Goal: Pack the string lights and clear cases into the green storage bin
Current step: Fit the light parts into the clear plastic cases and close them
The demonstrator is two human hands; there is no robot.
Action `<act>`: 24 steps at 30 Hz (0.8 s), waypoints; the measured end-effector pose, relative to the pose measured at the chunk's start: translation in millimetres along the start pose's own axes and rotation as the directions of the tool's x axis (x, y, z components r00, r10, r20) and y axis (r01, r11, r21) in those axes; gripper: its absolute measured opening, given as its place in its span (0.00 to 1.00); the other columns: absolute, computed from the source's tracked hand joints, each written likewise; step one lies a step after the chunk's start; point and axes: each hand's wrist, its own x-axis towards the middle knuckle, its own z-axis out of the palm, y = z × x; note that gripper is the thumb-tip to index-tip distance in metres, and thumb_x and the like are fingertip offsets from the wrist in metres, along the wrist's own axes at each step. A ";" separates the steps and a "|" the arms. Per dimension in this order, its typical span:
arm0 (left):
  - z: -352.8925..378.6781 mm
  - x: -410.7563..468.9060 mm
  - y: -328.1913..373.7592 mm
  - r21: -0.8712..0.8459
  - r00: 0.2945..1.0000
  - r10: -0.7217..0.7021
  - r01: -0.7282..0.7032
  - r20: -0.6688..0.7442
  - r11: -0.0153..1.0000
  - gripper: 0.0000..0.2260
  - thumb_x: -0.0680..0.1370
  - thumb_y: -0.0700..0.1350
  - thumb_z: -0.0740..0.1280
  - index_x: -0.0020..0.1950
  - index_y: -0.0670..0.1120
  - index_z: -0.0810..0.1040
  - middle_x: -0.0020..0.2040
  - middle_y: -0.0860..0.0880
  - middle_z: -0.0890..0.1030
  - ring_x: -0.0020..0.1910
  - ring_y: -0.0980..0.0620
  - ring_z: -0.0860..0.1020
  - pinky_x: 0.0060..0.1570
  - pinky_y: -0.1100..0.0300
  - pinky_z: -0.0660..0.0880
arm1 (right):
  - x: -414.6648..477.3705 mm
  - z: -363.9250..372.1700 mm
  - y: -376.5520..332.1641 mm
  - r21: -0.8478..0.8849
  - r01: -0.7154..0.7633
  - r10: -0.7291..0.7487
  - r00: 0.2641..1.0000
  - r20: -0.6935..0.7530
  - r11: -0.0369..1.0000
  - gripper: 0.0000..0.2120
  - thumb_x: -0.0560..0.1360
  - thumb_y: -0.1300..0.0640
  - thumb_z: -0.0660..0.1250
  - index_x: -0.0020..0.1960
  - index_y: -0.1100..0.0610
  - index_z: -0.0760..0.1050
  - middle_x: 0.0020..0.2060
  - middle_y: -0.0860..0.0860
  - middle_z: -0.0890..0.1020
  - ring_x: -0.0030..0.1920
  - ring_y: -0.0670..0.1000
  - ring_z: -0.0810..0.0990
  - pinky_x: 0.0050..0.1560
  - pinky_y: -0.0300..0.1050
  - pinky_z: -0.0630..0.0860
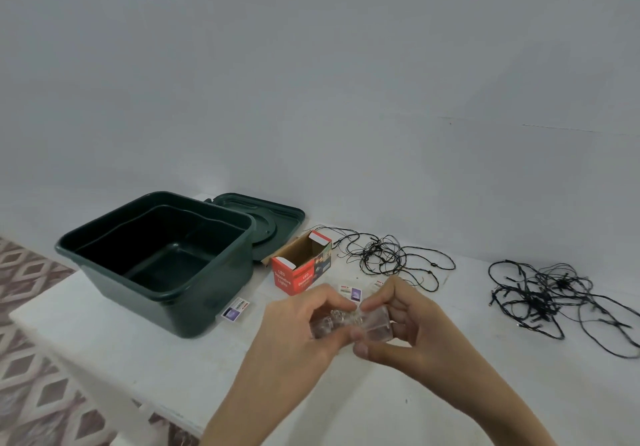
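Above a white table [104, 335], left hand [298, 328] and right hand [415, 324] pinch a clear case [349, 324]; red box [294, 274] reads "LED Decorative Lights".

storage bin [207, 293]: on the table [104, 335], left side
lid [277, 215]: just behind the bin, to its right
cardboard box [301, 267]: right of the bin, nearer than the lid
string lights [388, 255]: right of the box
second tangle [554, 296]: further right, well apart
clear case [374, 322]: near middle, between left hand [294, 335] and right hand [415, 328]
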 end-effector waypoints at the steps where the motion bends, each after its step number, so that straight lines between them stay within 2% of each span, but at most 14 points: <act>1: 0.9 -1.6 -5.4 0.009 1.000 -0.026 0.026 0.011 1.000 0.09 0.68 0.45 0.76 0.39 0.58 0.79 0.37 0.62 0.80 0.35 0.63 0.76 0.35 0.70 0.71 | 1.6 4.7 5.0 -0.027 -0.004 0.003 1.000 -0.014 1.000 0.14 0.62 0.53 0.75 0.42 0.47 0.73 0.39 0.54 0.82 0.38 0.55 0.80 0.44 0.50 0.77; 4: 3.4 -6.5 -26.3 0.026 0.995 -0.096 0.095 0.038 0.995 0.09 0.70 0.44 0.74 0.39 0.58 0.78 0.34 0.56 0.80 0.33 0.62 0.75 0.34 0.71 0.69 | 7.4 19.8 23.2 -0.084 -0.041 0.040 0.999 -0.012 0.996 0.14 0.61 0.49 0.74 0.43 0.45 0.73 0.40 0.55 0.82 0.40 0.58 0.80 0.44 0.53 0.77; 7: 4.8 -8.6 -51.6 0.014 0.982 -0.181 0.180 0.064 0.984 0.07 0.72 0.44 0.72 0.40 0.57 0.78 0.32 0.54 0.78 0.30 0.60 0.73 0.30 0.69 0.69 | 16.0 35.6 41.6 -0.071 -0.118 0.119 0.993 0.012 0.990 0.13 0.61 0.51 0.74 0.45 0.46 0.77 0.39 0.54 0.83 0.35 0.51 0.78 0.40 0.50 0.77; 10: 3.6 -6.6 -75.1 -0.161 0.952 -0.290 0.303 0.097 0.939 0.05 0.74 0.46 0.69 0.48 0.54 0.76 0.38 0.49 0.83 0.35 0.53 0.79 0.37 0.62 0.76 | 26.7 48.8 56.2 -0.067 -0.196 0.192 0.979 -0.067 0.978 0.10 0.61 0.59 0.75 0.40 0.53 0.78 0.33 0.56 0.82 0.30 0.48 0.77 0.37 0.49 0.76; 12: 1.1 0.0 -93.8 -0.181 0.941 -0.335 0.338 0.051 0.924 0.04 0.77 0.51 0.64 0.51 0.55 0.74 0.44 0.53 0.83 0.41 0.59 0.79 0.43 0.65 0.76 | 32.5 53.9 64.7 -0.060 -0.237 0.228 0.966 -0.117 0.970 0.10 0.63 0.66 0.75 0.40 0.58 0.77 0.30 0.56 0.80 0.28 0.49 0.76 0.34 0.47 0.75; 13: -1.4 5.5 -106.9 -0.072 0.942 -0.335 0.333 -0.013 0.940 0.06 0.78 0.53 0.61 0.53 0.56 0.74 0.50 0.56 0.82 0.46 0.62 0.77 0.46 0.68 0.74 | 35.1 55.3 69.0 -0.033 -0.258 0.252 0.958 -0.135 0.965 0.09 0.64 0.67 0.75 0.40 0.59 0.77 0.28 0.54 0.80 0.28 0.50 0.76 0.33 0.45 0.75; 15: -7.3 16.8 -136.3 0.261 0.947 -0.295 0.319 -0.130 0.911 0.13 0.80 0.54 0.58 0.62 0.54 0.73 0.60 0.56 0.76 0.58 0.57 0.72 0.56 0.65 0.69 | 38.2 55.0 75.1 0.045 -0.301 0.305 0.939 -0.159 0.952 0.09 0.64 0.67 0.75 0.40 0.61 0.76 0.26 0.52 0.80 0.28 0.51 0.76 0.31 0.42 0.74; 17: -11.8 26.8 -167.6 0.545 0.949 -0.272 0.314 -0.159 0.777 0.18 0.81 0.52 0.55 0.70 0.49 0.67 0.68 0.52 0.70 0.63 0.49 0.66 0.62 0.59 0.64 | 40.2 54.1 79.8 0.099 -0.331 0.343 0.925 -0.165 0.939 0.08 0.65 0.68 0.74 0.40 0.63 0.76 0.25 0.53 0.80 0.28 0.51 0.76 0.31 0.42 0.74; 19: -11.3 31.9 -194.1 0.749 0.948 -0.299 0.274 -0.106 0.604 0.21 0.81 0.52 0.52 0.73 0.47 0.60 0.72 0.50 0.65 0.64 0.47 0.64 0.63 0.57 0.63 | 40.8 53.2 82.7 0.123 -0.348 0.365 0.918 -0.157 0.929 0.08 0.65 0.69 0.74 0.41 0.64 0.76 0.26 0.53 0.80 0.28 0.51 0.76 0.32 0.42 0.73; 21: -6.7 31.1 -203.3 0.818 0.933 -0.351 0.259 -0.075 0.513 0.22 0.81 0.53 0.51 0.74 0.47 0.58 0.72 0.49 0.63 0.62 0.46 0.64 0.62 0.57 0.64 | 40.3 51.8 84.0 0.137 -0.358 0.377 0.914 -0.149 0.923 0.10 0.64 0.69 0.75 0.41 0.65 0.76 0.27 0.54 0.80 0.28 0.51 0.76 0.31 0.41 0.73; 24: 0.8 27.0 -198.3 0.841 0.936 -0.336 0.264 -0.105 0.472 0.21 0.81 0.54 0.51 0.71 0.46 0.62 0.70 0.48 0.66 0.64 0.45 0.63 0.62 0.57 0.65 | 38.4 47.7 85.8 0.144 -0.371 0.391 0.907 -0.156 0.918 0.09 0.65 0.70 0.74 0.42 0.66 0.75 0.27 0.54 0.80 0.28 0.51 0.76 0.30 0.40 0.73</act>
